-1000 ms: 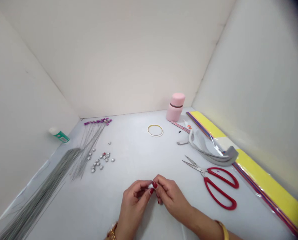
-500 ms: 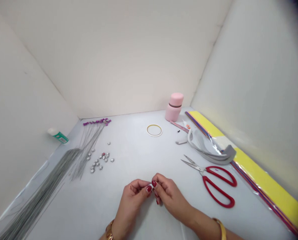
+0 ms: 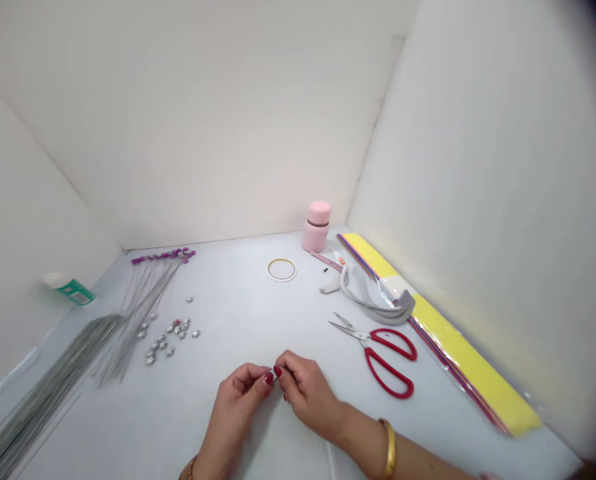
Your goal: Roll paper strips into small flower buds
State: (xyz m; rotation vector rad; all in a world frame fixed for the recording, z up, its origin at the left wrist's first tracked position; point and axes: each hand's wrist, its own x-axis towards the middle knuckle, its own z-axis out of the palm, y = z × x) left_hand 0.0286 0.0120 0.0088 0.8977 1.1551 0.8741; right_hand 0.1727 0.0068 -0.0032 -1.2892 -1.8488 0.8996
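Observation:
My left hand (image 3: 238, 400) and my right hand (image 3: 305, 392) meet at the fingertips above the white table (image 3: 218, 427). Between them they pinch a tiny silver-white piece (image 3: 274, 375), mostly hidden by the fingers. A thin pale wire (image 3: 331, 460) shows below my right wrist, and I cannot tell whether it joins the pinched piece. Nearest to my left hand, up and to the left, lies a scatter of small silver beads (image 3: 164, 340). Red-handled scissors (image 3: 378, 353) lie to the right of my right hand, untouched.
Long grey wires (image 3: 53, 380) lie at the left, beside thin wires tipped with purple beads (image 3: 151, 290). At the back are a green-labelled glue bottle (image 3: 71, 290), a pink bottle (image 3: 317, 227) and a tape ring (image 3: 281, 269). Yellow sheets (image 3: 458, 340) lie along the right wall.
The whole scene has shifted left and looks smaller because my head moved. My hands have moved left with it, their fingertips still pinched together on the tiny piece.

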